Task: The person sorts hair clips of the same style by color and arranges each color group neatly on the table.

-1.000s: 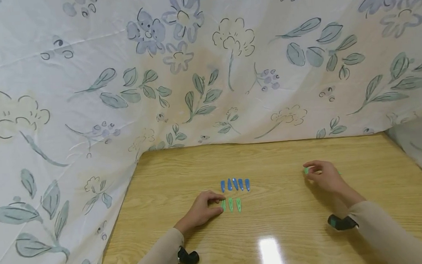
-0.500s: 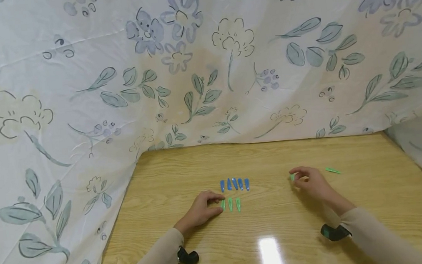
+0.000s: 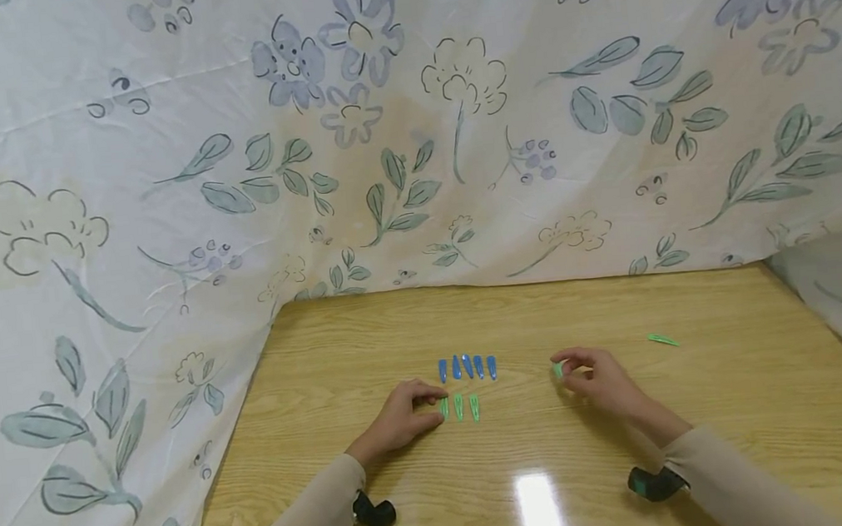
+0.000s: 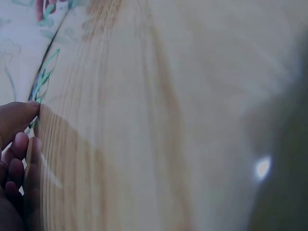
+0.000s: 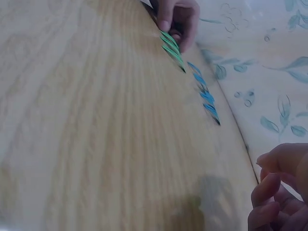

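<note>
Three green snap hair clips (image 3: pixel 459 407) lie in a row on the wooden table, below a row of several blue hair clips (image 3: pixel 467 367). At the leftmost green clip (image 3: pixel 445 409) is my left hand (image 3: pixel 403 415), with thumb and forefinger at its two ends. To the right of both rows, my right hand (image 3: pixel 598 377) pinches another green hair clip (image 3: pixel 558 370) above the table. The left wrist view shows the left hand (image 4: pixel 17 144) by the green clips (image 4: pixel 45 79). In the right wrist view, the right hand (image 5: pixel 281 187) hides the clip it holds.
One more green hair clip (image 3: pixel 663 340) lies alone at the right of the table (image 3: pixel 367 334). A floral cloth (image 3: pixel 417 213) hangs along the table's back and sides. Light glares off the table near the front (image 3: pixel 540 511).
My right hand has moved left and slightly nearer with its green hair clip, uncovering the lone green clip on the right. My left hand has stayed at the leftmost green clip.
</note>
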A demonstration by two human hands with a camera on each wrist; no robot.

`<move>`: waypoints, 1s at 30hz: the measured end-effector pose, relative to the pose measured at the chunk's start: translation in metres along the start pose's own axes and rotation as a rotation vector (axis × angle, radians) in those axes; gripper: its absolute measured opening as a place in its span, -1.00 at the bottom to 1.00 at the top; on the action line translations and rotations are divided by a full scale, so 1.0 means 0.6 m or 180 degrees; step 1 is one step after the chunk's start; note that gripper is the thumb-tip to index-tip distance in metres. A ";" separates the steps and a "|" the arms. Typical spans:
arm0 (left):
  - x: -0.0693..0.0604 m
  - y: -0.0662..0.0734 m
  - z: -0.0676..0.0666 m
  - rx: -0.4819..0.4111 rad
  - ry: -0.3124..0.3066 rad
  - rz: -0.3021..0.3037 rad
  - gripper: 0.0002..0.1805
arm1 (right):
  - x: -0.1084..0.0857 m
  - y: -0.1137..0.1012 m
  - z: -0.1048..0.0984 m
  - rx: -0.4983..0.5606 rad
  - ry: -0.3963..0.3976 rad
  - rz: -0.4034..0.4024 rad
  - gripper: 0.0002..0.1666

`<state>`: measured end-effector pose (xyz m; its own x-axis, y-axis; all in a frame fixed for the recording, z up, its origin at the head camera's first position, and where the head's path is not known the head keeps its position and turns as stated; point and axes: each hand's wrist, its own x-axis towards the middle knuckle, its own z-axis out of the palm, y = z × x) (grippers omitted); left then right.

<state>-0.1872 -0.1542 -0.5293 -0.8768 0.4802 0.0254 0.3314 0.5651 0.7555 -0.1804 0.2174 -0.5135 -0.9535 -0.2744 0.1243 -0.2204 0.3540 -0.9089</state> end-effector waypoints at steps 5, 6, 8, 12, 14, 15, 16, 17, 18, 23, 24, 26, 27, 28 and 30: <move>-0.003 -0.002 0.001 -0.0031 -0.0011 -0.0002 -0.66 | -0.002 0.000 0.023 0.0125 -0.0047 -0.0066 -0.62; -0.003 -0.002 0.001 -0.0034 -0.0012 0.0001 -0.66 | -0.003 0.000 0.027 0.0146 -0.0067 -0.0067 -0.62; -0.004 -0.003 0.002 -0.0038 -0.0015 0.0002 -0.66 | -0.004 -0.001 0.036 0.0187 -0.0100 -0.0094 -0.62; -0.006 -0.005 0.002 -0.0023 -0.0017 0.0025 -0.66 | -0.004 -0.006 0.052 0.0251 -0.0141 -0.0183 -0.61; -0.006 -0.006 0.002 -0.0014 -0.0017 0.0043 -0.66 | -0.004 -0.007 0.060 0.0269 -0.0150 -0.0212 -0.62; -0.007 -0.006 0.001 -0.0012 -0.0017 0.0050 -0.66 | -0.004 -0.008 0.064 0.0277 -0.0158 -0.0216 -0.62; -0.007 -0.007 0.001 -0.0014 -0.0018 0.0056 -0.66 | -0.004 -0.008 0.068 0.0285 -0.0167 -0.0216 -0.62; -0.007 -0.007 0.001 -0.0019 -0.0019 0.0058 -0.66 | -0.005 -0.009 0.071 0.0305 -0.0183 -0.0200 -0.62; -0.008 -0.007 0.000 -0.0020 -0.0020 0.0059 -0.67 | -0.005 -0.010 0.075 0.0321 -0.0196 -0.0178 -0.62; -0.008 -0.010 -0.001 -0.0036 -0.0028 0.0064 -0.67 | -0.006 -0.018 0.093 0.0388 -0.0269 -0.0090 -0.59; -0.009 -0.010 -0.001 -0.0038 -0.0030 0.0061 -0.67 | -0.006 -0.020 0.096 0.0393 -0.0288 -0.0076 -0.59; -0.007 -0.010 -0.001 -0.0044 -0.0040 0.0052 -0.66 | -0.005 -0.024 0.102 0.0406 -0.0336 -0.0052 -0.58; -0.006 -0.010 -0.002 -0.0041 -0.0043 0.0045 -0.66 | -0.004 -0.026 0.105 0.0414 -0.0360 -0.0043 -0.57; -0.006 -0.010 -0.002 -0.0042 -0.0044 0.0040 -0.66 | -0.003 -0.027 0.108 0.0427 -0.0392 -0.0031 -0.57; -0.005 -0.010 -0.001 -0.0031 -0.0039 0.0038 -0.66 | -0.001 -0.029 0.113 0.0451 -0.0452 -0.0013 -0.56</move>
<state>-0.1866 -0.1596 -0.5333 -0.8684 0.4952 0.0265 0.3384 0.5527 0.7616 -0.1621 0.1506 -0.5247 -0.9120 -0.4024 0.0799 -0.1836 0.2261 -0.9567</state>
